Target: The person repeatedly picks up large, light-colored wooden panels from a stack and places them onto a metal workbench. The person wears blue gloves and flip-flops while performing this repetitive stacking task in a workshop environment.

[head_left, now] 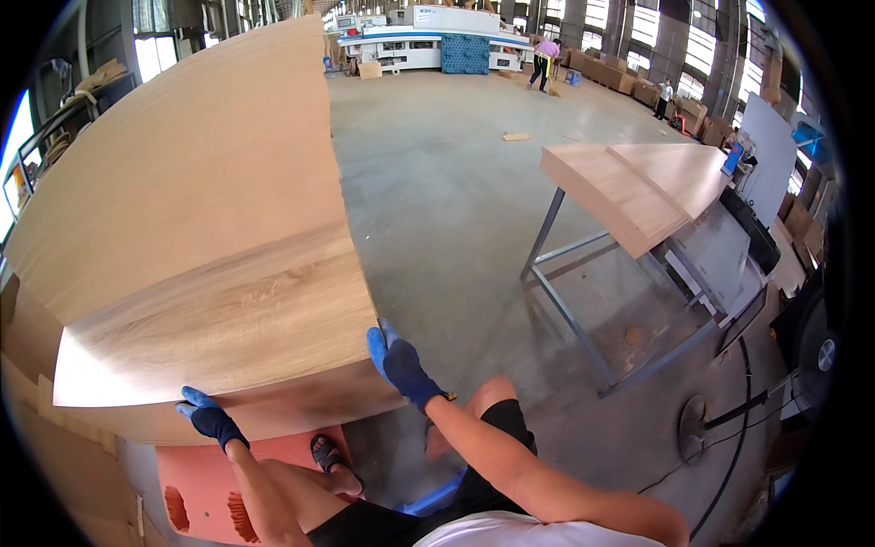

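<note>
A wood-grain board [246,305] lies on top of a large stack of panels at the left, its near edge facing me. My left hand [210,419], in a blue work glove, grips that near edge. At the board's near right corner my right hand [403,366], gloved the same way, holds the right edge. Both arms reach forward from below. The undersides of the fingers are partly hidden by the board and gloves. Beyond the wood-grain board, the stack shows a plainer tan panel surface [200,155].
A metal-framed stand [570,314] at the right carries a stack of pale panels [629,182]. A black fan [811,351] and cables are at the far right. An orange-red mat [191,474] lies under my foot. Far off, a person [545,62] sweeps near a white machine [401,46].
</note>
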Demonstrator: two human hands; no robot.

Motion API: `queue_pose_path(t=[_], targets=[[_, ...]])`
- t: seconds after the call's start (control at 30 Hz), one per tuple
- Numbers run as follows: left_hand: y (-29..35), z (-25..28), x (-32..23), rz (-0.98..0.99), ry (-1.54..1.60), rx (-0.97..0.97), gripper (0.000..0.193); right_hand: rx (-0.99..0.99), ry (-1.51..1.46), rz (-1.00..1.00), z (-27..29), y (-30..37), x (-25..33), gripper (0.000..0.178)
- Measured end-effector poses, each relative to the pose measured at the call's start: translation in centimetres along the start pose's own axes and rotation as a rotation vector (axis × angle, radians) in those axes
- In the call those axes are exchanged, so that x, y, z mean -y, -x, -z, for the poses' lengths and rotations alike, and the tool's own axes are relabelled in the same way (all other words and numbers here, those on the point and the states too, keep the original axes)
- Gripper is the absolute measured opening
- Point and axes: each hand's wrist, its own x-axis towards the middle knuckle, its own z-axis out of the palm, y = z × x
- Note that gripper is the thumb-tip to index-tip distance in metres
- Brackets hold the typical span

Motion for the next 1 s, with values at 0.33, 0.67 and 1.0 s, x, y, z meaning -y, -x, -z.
queue_pose_path(t=[0.33,0.67,1.0], targets=[[-0.2,-0.3,0.8,-0.09,-0.047,-0.096,0.062,-0.029,-0.25,0.046,0.5,2.3,-1.3,0.052],[0.9,2.4,-1.9,0.0,0.027,0.06,0.065,-0.024,-1.111,-0.362,16.5,3.2,-11.0,0.044],[0.1,1.9,-0.8,0.038,0.065,0.105,0.071,-0.336,-1.349,-0.152,38.7,1.8,-8.4,0.071]])
